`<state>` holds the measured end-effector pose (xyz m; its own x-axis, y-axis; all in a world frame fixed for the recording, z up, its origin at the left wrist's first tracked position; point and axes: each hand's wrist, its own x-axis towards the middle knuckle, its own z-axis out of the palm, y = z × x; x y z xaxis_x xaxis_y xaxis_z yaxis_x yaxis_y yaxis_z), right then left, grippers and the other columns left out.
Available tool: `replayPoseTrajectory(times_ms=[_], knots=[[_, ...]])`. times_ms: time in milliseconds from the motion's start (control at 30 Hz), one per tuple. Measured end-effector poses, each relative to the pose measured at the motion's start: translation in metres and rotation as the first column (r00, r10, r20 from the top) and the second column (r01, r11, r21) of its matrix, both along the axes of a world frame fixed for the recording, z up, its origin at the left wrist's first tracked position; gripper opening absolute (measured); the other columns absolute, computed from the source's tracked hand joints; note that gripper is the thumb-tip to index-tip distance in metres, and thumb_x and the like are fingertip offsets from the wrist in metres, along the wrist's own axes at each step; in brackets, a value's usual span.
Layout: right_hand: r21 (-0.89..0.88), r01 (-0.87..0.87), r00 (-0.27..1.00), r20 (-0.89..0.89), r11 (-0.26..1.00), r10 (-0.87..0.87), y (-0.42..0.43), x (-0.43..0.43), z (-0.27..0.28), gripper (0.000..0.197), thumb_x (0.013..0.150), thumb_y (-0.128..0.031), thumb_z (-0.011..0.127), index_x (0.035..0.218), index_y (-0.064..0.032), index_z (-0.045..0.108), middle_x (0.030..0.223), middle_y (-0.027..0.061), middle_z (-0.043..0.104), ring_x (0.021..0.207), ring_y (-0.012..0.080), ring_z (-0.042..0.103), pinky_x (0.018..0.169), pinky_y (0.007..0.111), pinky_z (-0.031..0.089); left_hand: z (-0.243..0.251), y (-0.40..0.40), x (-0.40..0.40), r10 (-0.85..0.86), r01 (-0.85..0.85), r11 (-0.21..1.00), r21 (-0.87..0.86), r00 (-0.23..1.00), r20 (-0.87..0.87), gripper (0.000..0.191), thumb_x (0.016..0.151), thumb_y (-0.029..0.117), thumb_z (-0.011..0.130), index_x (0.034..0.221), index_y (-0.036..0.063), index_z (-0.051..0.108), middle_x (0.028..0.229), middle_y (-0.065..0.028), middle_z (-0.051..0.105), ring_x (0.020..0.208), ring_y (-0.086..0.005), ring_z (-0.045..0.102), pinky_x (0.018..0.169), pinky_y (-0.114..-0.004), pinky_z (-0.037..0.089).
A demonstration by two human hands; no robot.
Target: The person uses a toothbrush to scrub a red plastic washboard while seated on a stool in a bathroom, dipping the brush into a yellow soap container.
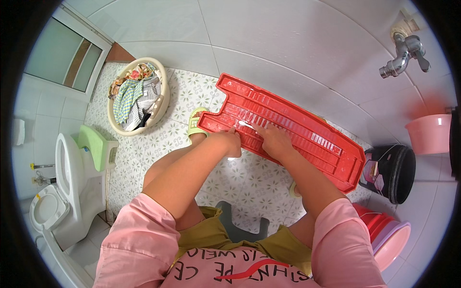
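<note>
A long red plastic panel (288, 136), ribbed and with a raised rim, slants in front of me from upper left to lower right, its surface wet in places. My left hand (228, 143) is at its near edge, the fingers curled at the rim; the fingertips are partly hidden. Over the ribs, my right hand (276, 142) holds a slim white tool (246, 124), perhaps a small brush, with one end showing past the fingers; the rest is hidden by the hand.
A cream basin (164, 104) of clothes stands upper left, beside a green stool (94, 147) and a toilet (66, 169). At right are a black bucket (401, 174), a pink bucket (428, 135), stacked red and purple basins (383, 234) and a wall tap (403, 57).
</note>
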<state>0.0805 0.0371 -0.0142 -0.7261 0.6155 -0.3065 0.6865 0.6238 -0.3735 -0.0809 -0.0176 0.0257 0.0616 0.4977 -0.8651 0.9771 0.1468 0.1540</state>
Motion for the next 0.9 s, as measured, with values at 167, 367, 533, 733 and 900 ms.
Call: replayPoseTrajectory(times_ms=[167, 367, 533, 733, 900], knots=[[-0.082, -0.064, 0.994, 0.078, 0.995, 0.070, -0.001, 0.003, -0.005, 0.053, 0.079, -0.007, 0.049, 0.129, -0.0228, 0.047, 0.099, 0.0160, 0.060, 0.090, 0.0329, 0.061, 0.075, 0.046, 0.050, 0.014, 0.001, 0.007, 0.004, -0.005, 0.999, -0.040, 0.999, -0.043, 0.071, 0.080, 0.024, 0.045, 0.143, 0.0036, 0.018, 0.151, -0.0113, 0.007, 0.133, -0.0325, 0.027, 0.105, -0.045, 0.029], [-0.109, -0.033, 0.998, 0.045, 0.993, 0.038, 0.003, 0.005, -0.007, 0.054, 0.081, -0.008, 0.045, 0.132, -0.0276, 0.043, 0.102, 0.0172, 0.059, 0.092, 0.0328, 0.060, 0.077, 0.045, 0.049, 0.008, 0.000, 0.007, 0.012, -0.014, 0.999, -0.040, 0.999, -0.046, 0.072, 0.079, 0.023, 0.044, 0.143, 0.0037, 0.016, 0.151, -0.0111, 0.006, 0.134, -0.0336, 0.026, 0.106, -0.045, 0.028], [-0.140, -0.073, 0.995, 0.060, 0.987, 0.082, 0.001, 0.005, -0.006, 0.053, 0.083, -0.008, 0.043, 0.131, -0.0288, 0.044, 0.102, 0.0163, 0.059, 0.093, 0.0325, 0.060, 0.079, 0.045, 0.049, 0.003, 0.001, 0.006, 0.008, -0.012, 0.999, -0.052, 0.998, -0.065, 0.078, 0.082, 0.043, 0.053, 0.142, 0.0064, 0.020, 0.151, -0.0081, 0.008, 0.135, -0.0289, 0.025, 0.106, -0.048, 0.028], [-0.159, -0.026, 0.996, 0.083, 0.987, 0.039, 0.001, 0.004, -0.001, 0.055, 0.080, -0.004, 0.043, 0.130, -0.0256, 0.046, 0.102, 0.0168, 0.060, 0.094, 0.0314, 0.060, 0.080, 0.045, 0.048, 0.006, 0.003, 0.005, -0.010, 0.008, 0.998, -0.065, 0.999, -0.033, 0.078, 0.082, 0.043, 0.054, 0.142, 0.0054, 0.021, 0.151, -0.0118, 0.010, 0.133, -0.0302, 0.029, 0.105, -0.046, 0.029], [-0.181, 0.007, 1.000, -0.026, 0.983, -0.012, 0.002, 0.008, -0.008, 0.055, 0.078, -0.001, 0.044, 0.127, -0.0238, 0.051, 0.096, 0.0191, 0.062, 0.092, 0.0330, 0.060, 0.081, 0.046, 0.047, 0.008, 0.004, 0.006, -0.022, 0.018, 0.997, -0.070, 0.999, -0.049, 0.077, 0.083, 0.043, 0.053, 0.142, 0.0057, 0.021, 0.151, -0.0099, 0.009, 0.133, -0.0296, 0.028, 0.105, -0.045, 0.029]])
